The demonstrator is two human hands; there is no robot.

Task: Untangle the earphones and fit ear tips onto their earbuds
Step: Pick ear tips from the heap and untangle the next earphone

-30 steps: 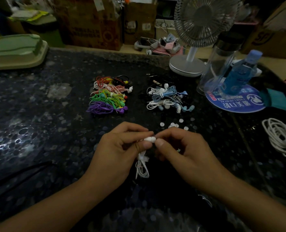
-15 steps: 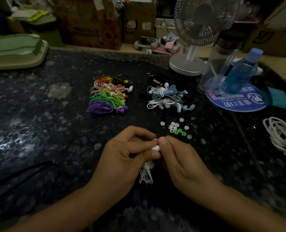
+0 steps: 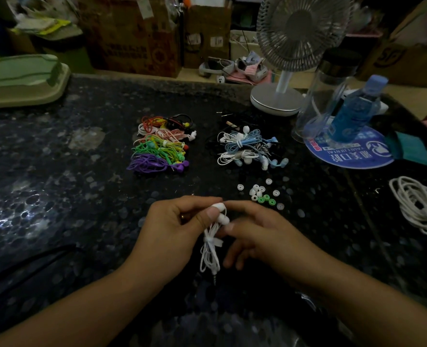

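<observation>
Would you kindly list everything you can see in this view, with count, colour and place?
held earphones: one bundle, white, between the hands
colourful earphone bundles: several, red, pink, green, purple, centre-left
pale earphone bundles: several, white and blue, centre
ear tips: about ten, white and green, loose beyond the right hand
desk fan: one, grey, far right
clear bottle: one, black lid, right
blue bottle: one, right
white cable: one coil, right edge
green tray: one, far left
left hand: pinches the earbuds
right hand: fingers relaxed beside them

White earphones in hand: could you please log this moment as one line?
left hand: pinches white earphones, bundle still tied | right hand: fingers relaxed beside earbuds | loose ear tips: on table
</observation>
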